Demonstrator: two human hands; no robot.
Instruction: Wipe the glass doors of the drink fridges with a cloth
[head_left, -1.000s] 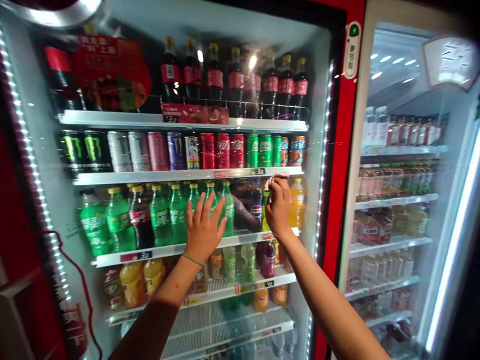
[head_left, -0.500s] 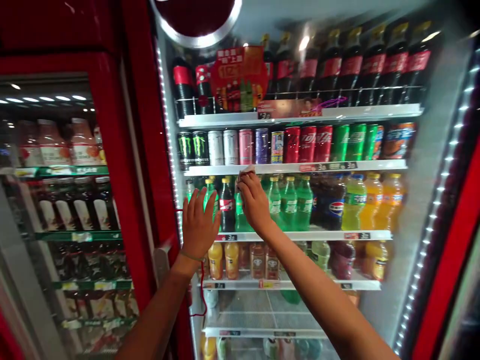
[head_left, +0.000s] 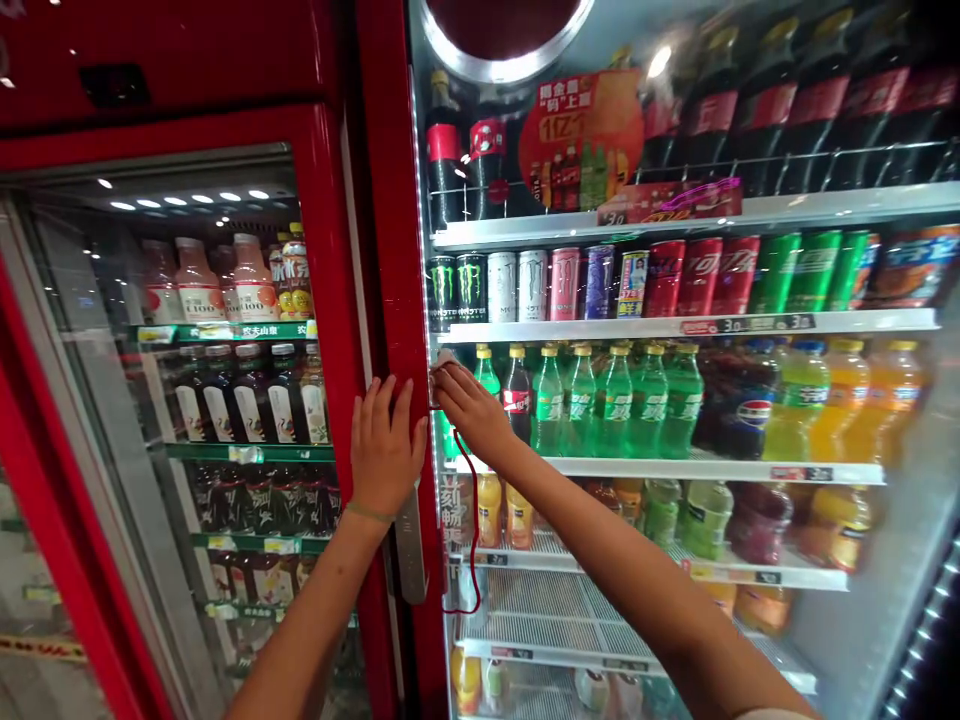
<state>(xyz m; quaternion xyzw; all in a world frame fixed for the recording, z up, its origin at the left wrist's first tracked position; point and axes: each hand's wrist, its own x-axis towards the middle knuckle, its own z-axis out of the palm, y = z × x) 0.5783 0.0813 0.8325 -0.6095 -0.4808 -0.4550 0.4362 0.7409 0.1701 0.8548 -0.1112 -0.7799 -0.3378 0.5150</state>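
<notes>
My left hand (head_left: 385,440) lies flat with fingers spread on the red frame (head_left: 390,250) of the drinks fridge, just above its metal handle (head_left: 409,540). My right hand (head_left: 466,408) is closed on a small pale cloth (head_left: 444,362) and presses it against the left edge of the glass door (head_left: 675,600). Behind the glass stand green soda bottles (head_left: 615,400), a row of cans (head_left: 600,285) and dark cola bottles (head_left: 750,110). A red cord (head_left: 474,540) hangs below my right hand.
A second red fridge (head_left: 187,400) with bottled drinks stands to the left. Lower shelves hold orange juice bottles (head_left: 502,505) and a bare wire rack (head_left: 540,610). A red promotional sticker (head_left: 581,125) is on the glass near the top.
Both hands have slid leftward across the glass. My right hand with the cloth went from the door's right side to its left edge, and my left hand moved off the glass onto the red frame.
</notes>
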